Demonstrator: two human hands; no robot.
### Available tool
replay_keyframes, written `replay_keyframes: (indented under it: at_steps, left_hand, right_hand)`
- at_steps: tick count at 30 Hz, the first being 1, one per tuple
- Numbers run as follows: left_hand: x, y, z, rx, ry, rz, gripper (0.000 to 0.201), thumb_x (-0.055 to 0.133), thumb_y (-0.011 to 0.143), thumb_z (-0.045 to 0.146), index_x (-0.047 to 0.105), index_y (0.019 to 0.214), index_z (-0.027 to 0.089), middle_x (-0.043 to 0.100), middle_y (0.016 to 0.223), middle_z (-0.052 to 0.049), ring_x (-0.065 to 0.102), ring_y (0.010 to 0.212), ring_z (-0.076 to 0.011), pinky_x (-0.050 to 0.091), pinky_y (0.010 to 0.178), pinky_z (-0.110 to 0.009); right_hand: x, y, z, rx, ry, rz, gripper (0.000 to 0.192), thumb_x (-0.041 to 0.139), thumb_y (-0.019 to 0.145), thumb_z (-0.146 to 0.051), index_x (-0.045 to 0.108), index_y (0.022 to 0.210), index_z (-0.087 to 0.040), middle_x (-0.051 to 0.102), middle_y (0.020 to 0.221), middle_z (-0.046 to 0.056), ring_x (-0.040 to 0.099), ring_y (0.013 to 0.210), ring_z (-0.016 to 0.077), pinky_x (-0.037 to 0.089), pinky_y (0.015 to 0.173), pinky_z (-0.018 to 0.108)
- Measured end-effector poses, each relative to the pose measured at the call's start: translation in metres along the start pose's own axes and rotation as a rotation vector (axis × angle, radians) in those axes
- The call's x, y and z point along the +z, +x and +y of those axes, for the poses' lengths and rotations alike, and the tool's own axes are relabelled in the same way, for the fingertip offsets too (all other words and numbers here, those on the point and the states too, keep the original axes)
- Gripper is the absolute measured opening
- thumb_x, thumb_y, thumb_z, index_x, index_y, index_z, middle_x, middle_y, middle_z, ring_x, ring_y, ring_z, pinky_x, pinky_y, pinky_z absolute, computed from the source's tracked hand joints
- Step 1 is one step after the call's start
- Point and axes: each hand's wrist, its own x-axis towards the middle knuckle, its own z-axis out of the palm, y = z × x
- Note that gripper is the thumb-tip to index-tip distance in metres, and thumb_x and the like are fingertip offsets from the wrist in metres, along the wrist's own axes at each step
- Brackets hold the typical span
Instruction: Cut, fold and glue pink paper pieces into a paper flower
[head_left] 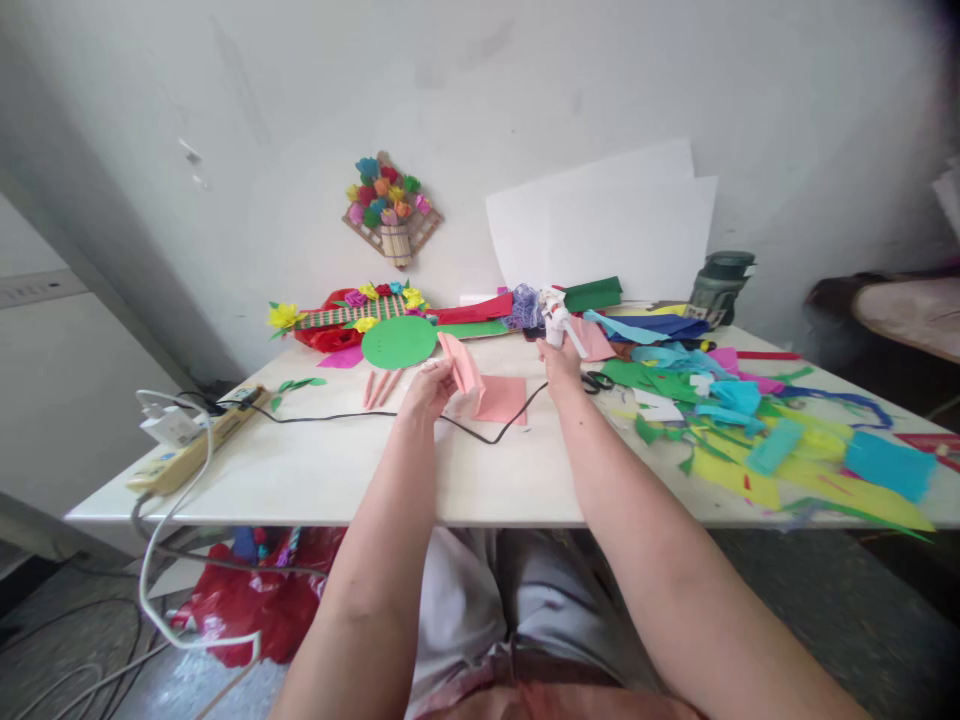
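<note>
Two hands busy: left hand [429, 385] pinches a folded pink paper [461, 367] just above the bench [360, 470]; right hand [561, 362] grips a glue gun [556, 318], cord [480, 432] trailing. Paper looks light, floppy, easily creased; best held at the fold. Gun is rigid, likely hot at the tip; hold it by the handle. No readable writing.

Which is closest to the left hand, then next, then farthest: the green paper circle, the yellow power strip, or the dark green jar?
From the left hand:
1. Green paper circle, just behind the hand.
2. Yellow power strip, off to the left near the table's corner.
3. Dark green jar, far right, by the wall.
</note>
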Motion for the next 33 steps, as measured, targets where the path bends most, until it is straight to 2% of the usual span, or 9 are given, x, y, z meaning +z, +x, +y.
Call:
replay_keyframes:
  at_steps: [2, 4, 6, 10, 13, 16, 20, 27, 33]
  left_hand:
    - [-0.001, 0.003, -0.003, 0.006, -0.018, 0.016, 0.011, 0.069, 0.067, 0.008, 0.059, 0.066, 0.011, 0.061, 0.057, 0.0, 0.06, 0.053, -0.0102, 0.05, 0.057, -0.022]
    - [-0.003, 0.005, -0.006, 0.011, -0.016, 0.034, 0.012, 0.071, 0.065, 0.008, 0.059, 0.066, 0.011, 0.061, 0.056, 0.0, 0.059, 0.052, -0.01, 0.049, 0.056, -0.022]
    - [-0.004, 0.006, -0.009, 0.018, -0.003, 0.043, 0.013, 0.072, 0.063, 0.008, 0.06, 0.065, 0.012, 0.062, 0.057, 0.0, 0.059, 0.052, -0.0103, 0.049, 0.056, -0.022]
    - [-0.006, 0.006, -0.012, 0.034, 0.011, 0.034, 0.011, 0.072, 0.061, 0.009, 0.062, 0.065, 0.011, 0.064, 0.059, -0.002, 0.06, 0.054, -0.0113, 0.049, 0.058, -0.023]
    - [-0.006, 0.006, -0.012, 0.04, 0.036, 0.033, 0.011, 0.072, 0.059, 0.009, 0.063, 0.066, 0.01, 0.065, 0.06, -0.003, 0.06, 0.056, -0.0116, 0.049, 0.058, -0.023]
    - [-0.005, 0.005, -0.012, 0.079, 0.07, 0.03, 0.011, 0.072, 0.056, 0.007, 0.062, 0.061, 0.01, 0.061, 0.054, -0.001, 0.056, 0.05, -0.0093, 0.045, 0.053, -0.021]
    - [-0.005, 0.005, -0.011, 0.11, 0.09, 0.032, 0.011, 0.072, 0.054, 0.007, 0.063, 0.058, 0.01, 0.058, 0.05, 0.0, 0.051, 0.044, -0.0072, 0.04, 0.047, -0.019]
    - [-0.011, 0.01, -0.014, 0.068, 0.021, 0.016, 0.014, 0.076, 0.058, 0.013, 0.063, 0.064, 0.011, 0.063, 0.059, -0.001, 0.059, 0.054, -0.0107, 0.047, 0.059, -0.023]
    - [-0.01, 0.01, -0.015, 0.031, -0.02, 0.036, 0.013, 0.075, 0.063, 0.013, 0.063, 0.067, 0.012, 0.064, 0.061, -0.001, 0.061, 0.055, -0.011, 0.049, 0.058, -0.022]
  right_hand:
    - [0.002, -0.004, -0.005, 0.085, 0.224, -0.004, 0.028, 0.064, 0.065, -0.029, 0.059, 0.09, -0.015, 0.056, 0.064, -0.002, 0.047, 0.051, 0.0106, 0.041, 0.047, 0.023]
    - [0.003, -0.012, -0.012, 0.145, 0.401, -0.168, 0.026, 0.071, 0.058, -0.03, 0.057, 0.075, -0.015, 0.047, 0.049, -0.007, 0.039, 0.041, 0.0078, 0.037, 0.04, 0.022]
    - [0.003, -0.021, -0.021, 0.155, 0.549, -0.411, 0.03, 0.075, 0.056, -0.033, 0.057, 0.073, -0.015, 0.046, 0.044, -0.008, 0.039, 0.037, 0.007, 0.038, 0.039, 0.021]
    - [0.002, -0.038, -0.035, 0.219, 0.696, -0.73, 0.038, 0.076, 0.057, -0.038, 0.058, 0.081, -0.016, 0.062, 0.056, -0.001, 0.054, 0.043, 0.0117, 0.046, 0.044, 0.024]
    - [0.004, -0.045, -0.039, 0.266, 0.736, -0.937, 0.038, 0.074, 0.061, -0.041, 0.057, 0.085, -0.017, 0.07, 0.074, 0.006, 0.065, 0.06, 0.0181, 0.052, 0.052, 0.028]
    - [0.006, -0.05, -0.038, 0.298, 0.749, -1.084, 0.035, 0.071, 0.066, -0.042, 0.055, 0.085, -0.018, 0.07, 0.093, 0.011, 0.068, 0.08, 0.0236, 0.055, 0.059, 0.032]
    - [0.009, -0.053, -0.037, 0.329, 0.769, -1.117, 0.03, 0.07, 0.07, -0.039, 0.056, 0.085, -0.017, 0.069, 0.103, 0.014, 0.066, 0.094, 0.0279, 0.056, 0.068, 0.038]
    - [0.014, -0.047, -0.028, 0.416, 0.85, -0.896, 0.017, 0.07, 0.066, -0.022, 0.06, 0.077, -0.015, 0.071, 0.093, 0.013, 0.066, 0.095, 0.0284, 0.056, 0.076, 0.042]
    - [0.02, -0.046, -0.022, 0.443, 0.861, -0.809, 0.013, 0.067, 0.066, -0.016, 0.062, 0.078, -0.014, 0.072, 0.084, 0.01, 0.068, 0.088, 0.0261, 0.056, 0.078, 0.042]
